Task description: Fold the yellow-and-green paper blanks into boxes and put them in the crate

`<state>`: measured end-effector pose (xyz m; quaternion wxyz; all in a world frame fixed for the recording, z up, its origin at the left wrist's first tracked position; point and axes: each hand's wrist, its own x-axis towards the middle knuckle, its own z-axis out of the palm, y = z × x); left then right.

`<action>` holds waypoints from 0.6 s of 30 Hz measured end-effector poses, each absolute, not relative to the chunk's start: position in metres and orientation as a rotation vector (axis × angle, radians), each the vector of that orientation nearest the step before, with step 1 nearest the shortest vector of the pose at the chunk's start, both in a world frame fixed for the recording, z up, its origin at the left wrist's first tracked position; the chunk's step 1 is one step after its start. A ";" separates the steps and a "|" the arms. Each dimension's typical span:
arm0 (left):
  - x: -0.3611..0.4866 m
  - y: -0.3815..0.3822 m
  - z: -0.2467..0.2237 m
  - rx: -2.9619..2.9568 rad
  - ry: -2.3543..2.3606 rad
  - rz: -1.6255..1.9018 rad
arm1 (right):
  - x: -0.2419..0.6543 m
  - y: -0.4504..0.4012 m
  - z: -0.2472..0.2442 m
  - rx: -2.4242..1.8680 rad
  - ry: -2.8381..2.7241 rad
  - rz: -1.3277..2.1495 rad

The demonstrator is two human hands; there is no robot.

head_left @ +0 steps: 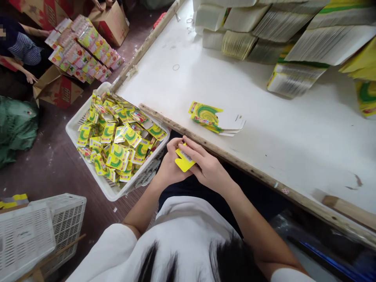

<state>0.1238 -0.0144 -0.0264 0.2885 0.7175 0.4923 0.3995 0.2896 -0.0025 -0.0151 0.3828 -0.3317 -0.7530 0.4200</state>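
Note:
Both hands meet just off the table's near edge, around a small yellow card piece with a barcode. My left hand wraps it from the left and below. The fingers of my right hand lie over its upper right side. A small loose pile of yellow-green cards, some showing white, rests on the table just beyond my hands. To the left, a white plastic basket is heaped with folded yellow-green packets.
Stacks of cards line the table's far right side. A wooden strip edges the table. Stacked white crates are at lower left. Beyond the basket are open cartons, pink packs and other people's arms. A green sack lies at left.

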 end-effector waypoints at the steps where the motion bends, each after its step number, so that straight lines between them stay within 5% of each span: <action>1: 0.123 -0.015 -0.027 1.905 1.343 1.057 | 0.291 -0.002 -0.015 -0.857 -1.950 1.053; 18: 0.118 -0.016 -0.014 1.946 1.431 0.956 | 0.299 -0.004 -0.016 -0.924 -2.039 1.005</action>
